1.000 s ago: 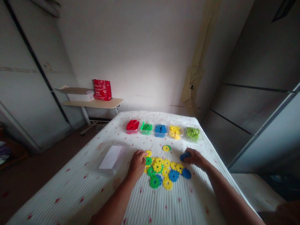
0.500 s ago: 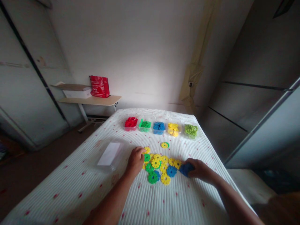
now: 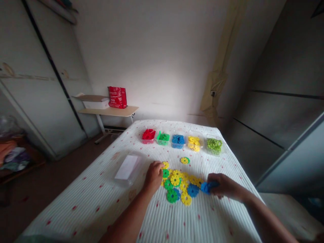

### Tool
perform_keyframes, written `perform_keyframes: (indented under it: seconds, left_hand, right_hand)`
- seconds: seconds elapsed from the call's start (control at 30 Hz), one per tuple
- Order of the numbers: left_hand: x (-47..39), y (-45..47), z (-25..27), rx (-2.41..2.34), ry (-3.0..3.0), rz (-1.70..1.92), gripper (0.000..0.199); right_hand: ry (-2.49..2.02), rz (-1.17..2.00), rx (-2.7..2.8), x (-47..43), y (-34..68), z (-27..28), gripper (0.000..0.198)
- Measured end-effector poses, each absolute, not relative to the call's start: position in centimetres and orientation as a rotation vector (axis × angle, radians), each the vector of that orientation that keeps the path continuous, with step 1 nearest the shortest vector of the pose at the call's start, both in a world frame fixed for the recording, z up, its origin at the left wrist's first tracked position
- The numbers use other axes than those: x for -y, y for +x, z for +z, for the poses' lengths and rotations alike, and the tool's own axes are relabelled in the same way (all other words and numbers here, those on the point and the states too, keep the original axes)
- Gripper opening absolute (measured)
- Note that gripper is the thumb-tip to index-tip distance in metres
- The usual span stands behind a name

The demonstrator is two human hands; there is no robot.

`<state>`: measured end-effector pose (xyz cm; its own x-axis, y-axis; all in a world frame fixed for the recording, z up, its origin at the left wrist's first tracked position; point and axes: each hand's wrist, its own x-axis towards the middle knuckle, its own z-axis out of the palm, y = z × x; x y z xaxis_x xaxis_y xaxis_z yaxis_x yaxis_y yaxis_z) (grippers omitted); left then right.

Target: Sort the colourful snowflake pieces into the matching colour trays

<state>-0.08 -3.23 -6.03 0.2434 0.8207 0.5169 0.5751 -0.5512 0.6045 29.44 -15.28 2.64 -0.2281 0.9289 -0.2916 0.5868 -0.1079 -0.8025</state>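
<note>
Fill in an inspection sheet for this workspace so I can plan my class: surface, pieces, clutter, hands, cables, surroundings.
Surface: white ribbed cover, red-spotted.
Pieces: yellow discs, green discs and blue discs in a loose, overlapping spread; five clear tubs of coloured pieces in a row beyond.
Clutter: clear tray with a white sheet, left of the discs.
Hands: left hand at the spread's left edge, grip unclear; right hand holding blue pieces, count unclear.
Cables: nothing seen.
Surroundings: side table with red bag and white box; wall socket.
</note>
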Motion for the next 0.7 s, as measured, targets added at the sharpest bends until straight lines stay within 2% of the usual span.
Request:
perform_keyframes:
  seconds: [0.1,0.2,0.33,0.4,0.47,0.53,0.6,0.7]
  left_hand:
    - [3.3,-0.1,-6.0,-1.295,2.232,1.207,0.034]
    - [3.3,-0.1,-5.9,-1.286,2.231,1.201,0.034]
    - [3.4,-0.2,-5.5,-1.291,2.199,1.193,0.034]
    - [3.4,-0.2,-5.5,-1.3,2.181,1.186,0.033]
    - [3.4,-0.3,-5.5,-1.307,2.167,1.179,0.032]
    - [3.3,-0.3,-5.6,-1.302,2.162,1.177,0.033]
    - [3.3,-0.3,-5.8,-1.296,2.163,1.178,0.033]
    - [3.2,-0.2,-5.9,-1.3,2.158,1.176,0.033]
  right_hand:
    - [-1.592,1.217,1.882,12.8,28.2,4.4,0.01]
    - [-1.654,1.029,1.881,8.3,26.5,6.4,0.013]
    - [-1.826,0.625,1.72,1.3,24.6,8.5,0.011]
    - [-1.851,0.387,1.598,-1.3,24.0,8.9,0.024]
    - [-1.829,0.197,1.575,-2.4,23.6,8.6,0.03]
    - [-1.789,0.086,1.652,-2.2,23.6,7.8,0.019]
    - [-1.757,0.05,1.762,-0.9,24.0,6.4,0.01]
    - [-1.773,0.095,1.897,1.8,25.4,3.6,0.015]
